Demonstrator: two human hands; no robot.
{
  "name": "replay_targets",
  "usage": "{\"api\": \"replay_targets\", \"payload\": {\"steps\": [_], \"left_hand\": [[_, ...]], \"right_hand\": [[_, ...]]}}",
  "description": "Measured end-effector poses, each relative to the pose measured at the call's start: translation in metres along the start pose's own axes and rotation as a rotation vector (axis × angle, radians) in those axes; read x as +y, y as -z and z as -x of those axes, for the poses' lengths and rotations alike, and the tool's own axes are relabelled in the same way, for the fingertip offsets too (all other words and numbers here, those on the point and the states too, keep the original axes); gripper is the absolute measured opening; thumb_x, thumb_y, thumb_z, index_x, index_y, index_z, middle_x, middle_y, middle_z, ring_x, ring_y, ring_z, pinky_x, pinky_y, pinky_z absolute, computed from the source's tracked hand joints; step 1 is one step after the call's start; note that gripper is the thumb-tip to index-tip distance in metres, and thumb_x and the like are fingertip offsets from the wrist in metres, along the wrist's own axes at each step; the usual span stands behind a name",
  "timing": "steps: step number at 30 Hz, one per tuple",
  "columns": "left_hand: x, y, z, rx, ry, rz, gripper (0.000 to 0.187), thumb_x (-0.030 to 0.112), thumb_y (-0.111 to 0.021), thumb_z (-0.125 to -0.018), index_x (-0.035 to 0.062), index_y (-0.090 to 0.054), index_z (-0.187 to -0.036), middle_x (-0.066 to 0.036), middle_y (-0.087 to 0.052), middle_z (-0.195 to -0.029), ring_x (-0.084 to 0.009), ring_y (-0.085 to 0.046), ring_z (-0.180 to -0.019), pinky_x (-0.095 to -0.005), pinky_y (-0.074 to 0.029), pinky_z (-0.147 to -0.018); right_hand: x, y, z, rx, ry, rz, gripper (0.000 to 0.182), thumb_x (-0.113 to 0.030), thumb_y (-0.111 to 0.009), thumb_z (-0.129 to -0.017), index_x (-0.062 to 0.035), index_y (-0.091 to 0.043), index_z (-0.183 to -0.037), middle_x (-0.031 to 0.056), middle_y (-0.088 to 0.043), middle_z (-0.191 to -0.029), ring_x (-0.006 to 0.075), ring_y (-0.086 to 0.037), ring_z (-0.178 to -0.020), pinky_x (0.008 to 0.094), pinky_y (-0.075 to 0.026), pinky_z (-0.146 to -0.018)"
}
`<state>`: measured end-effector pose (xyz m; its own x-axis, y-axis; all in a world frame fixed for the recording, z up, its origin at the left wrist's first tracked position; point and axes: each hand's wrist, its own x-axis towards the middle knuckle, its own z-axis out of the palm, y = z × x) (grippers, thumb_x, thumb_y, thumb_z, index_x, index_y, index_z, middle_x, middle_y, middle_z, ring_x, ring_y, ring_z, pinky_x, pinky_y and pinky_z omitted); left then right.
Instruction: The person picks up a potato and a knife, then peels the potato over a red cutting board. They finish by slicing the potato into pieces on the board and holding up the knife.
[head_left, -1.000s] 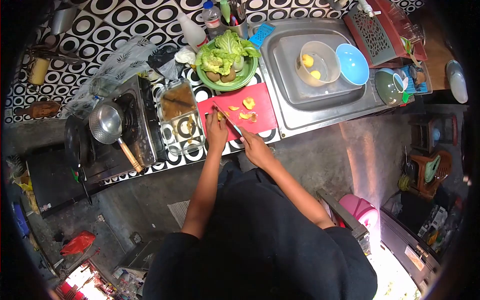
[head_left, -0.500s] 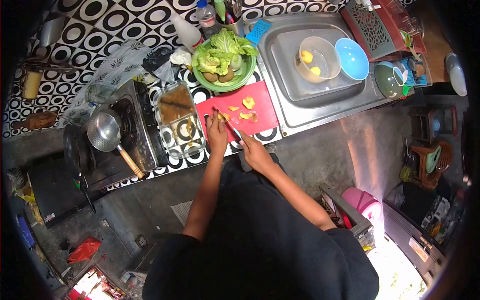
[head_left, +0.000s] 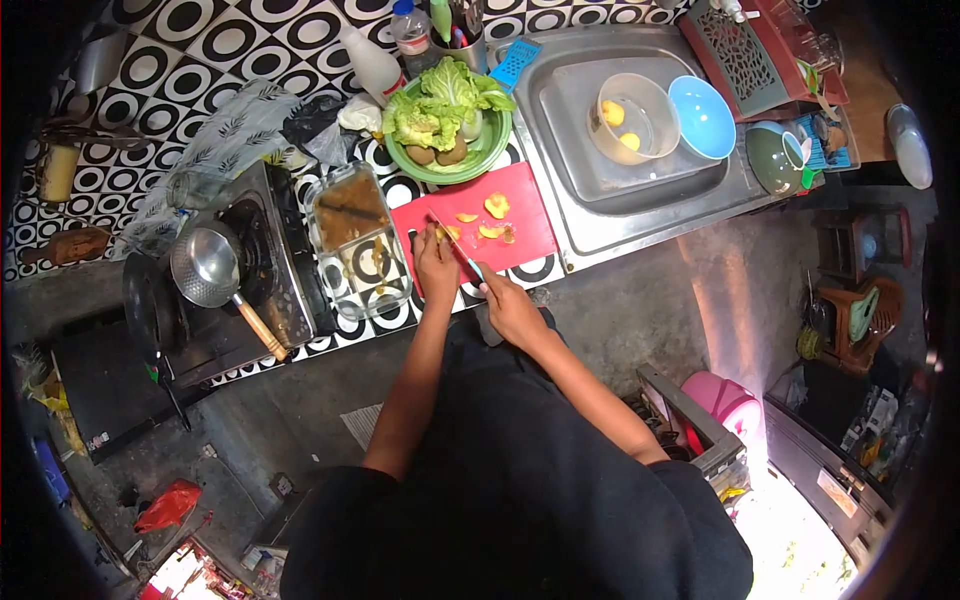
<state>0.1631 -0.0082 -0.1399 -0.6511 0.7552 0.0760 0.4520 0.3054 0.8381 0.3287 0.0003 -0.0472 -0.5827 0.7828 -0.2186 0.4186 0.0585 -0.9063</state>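
Note:
On the red cutting board (head_left: 530,225), the fingers of my left hand (head_left: 436,270) press down on a small yellow food piece (head_left: 453,232), mostly hidden under the fingertips. My right hand (head_left: 514,315) is wrapped round the handle of a knife (head_left: 462,254). Its blade slants up and left across the board, right beside my left fingertips. Several yellow-orange cut pieces (head_left: 496,206) lie to the right of the blade. Just behind the board, a green bowl (head_left: 500,150) holds leafy lettuce (head_left: 452,92) and brown roundish items (head_left: 452,152).
A glass dish (head_left: 350,215) with brownish liquid stands left of the board, then a stove with a perforated ladle (head_left: 208,262). At right, the steel sink (head_left: 570,180) holds a clear tub (head_left: 655,110) with yellow pieces and a blue bowl (head_left: 703,118). Bottles (head_left: 411,32) stand behind.
Both hands and the knife stay almost in place on the board, with only a slight shift of the view. The cut pieces lie as before.

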Motion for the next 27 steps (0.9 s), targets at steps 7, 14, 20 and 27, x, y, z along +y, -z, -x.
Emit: {"api": "replay_targets", "payload": {"steps": [7, 14, 20, 27], "left_hand": [[0.000, 0.001, -0.003, 0.003, -0.015, -0.042, 0.034, 0.001, -0.057, -0.092, -0.0080, -0.062, -0.124, -0.024, -0.061, -0.117, -0.0407, -0.060, -0.106, -0.0429, -0.050, -0.092], [0.009, 0.006, -0.005, -0.035, -0.038, -0.058, 0.034, 0.000, -0.056, -0.091, -0.0095, -0.061, -0.123, -0.023, -0.061, -0.115, -0.0407, -0.060, -0.105, -0.0433, -0.050, -0.091], [0.008, 0.008, -0.006, -0.065, -0.030, -0.043, 0.034, 0.001, -0.056, -0.091, -0.0101, -0.060, -0.123, -0.023, -0.061, -0.116, -0.0413, -0.060, -0.106, -0.0440, -0.049, -0.092], [0.004, 0.004, -0.002, -0.049, -0.066, -0.077, 0.038, 0.002, -0.058, -0.090, -0.0114, -0.059, -0.126, -0.025, -0.060, -0.122, -0.0418, -0.059, -0.111, -0.0434, -0.049, -0.097]], "right_hand": [[0.010, -0.006, -0.010, -0.010, 0.050, 0.031, 0.043, -0.008, -0.046, -0.101, 0.0047, -0.043, -0.142, 0.0358, -0.062, -0.111, 0.0505, -0.059, -0.105, 0.0527, -0.047, -0.090], [-0.003, -0.004, -0.016, -0.019, 0.012, 0.067, 0.044, -0.006, -0.046, -0.100, 0.0046, -0.042, -0.143, 0.0358, -0.062, -0.107, 0.0509, -0.060, -0.102, 0.0534, -0.047, -0.087], [-0.001, -0.004, -0.020, -0.013, 0.061, 0.060, 0.044, -0.004, -0.046, -0.099, 0.0039, -0.041, -0.142, 0.0365, -0.061, -0.102, 0.0514, -0.060, -0.100, 0.0536, -0.046, -0.085], [-0.003, 0.000, -0.030, -0.062, 0.012, 0.064, 0.045, -0.003, -0.047, -0.097, 0.0064, -0.042, -0.140, 0.0361, -0.062, -0.102, 0.0513, -0.061, -0.098, 0.0542, -0.047, -0.084]]}}
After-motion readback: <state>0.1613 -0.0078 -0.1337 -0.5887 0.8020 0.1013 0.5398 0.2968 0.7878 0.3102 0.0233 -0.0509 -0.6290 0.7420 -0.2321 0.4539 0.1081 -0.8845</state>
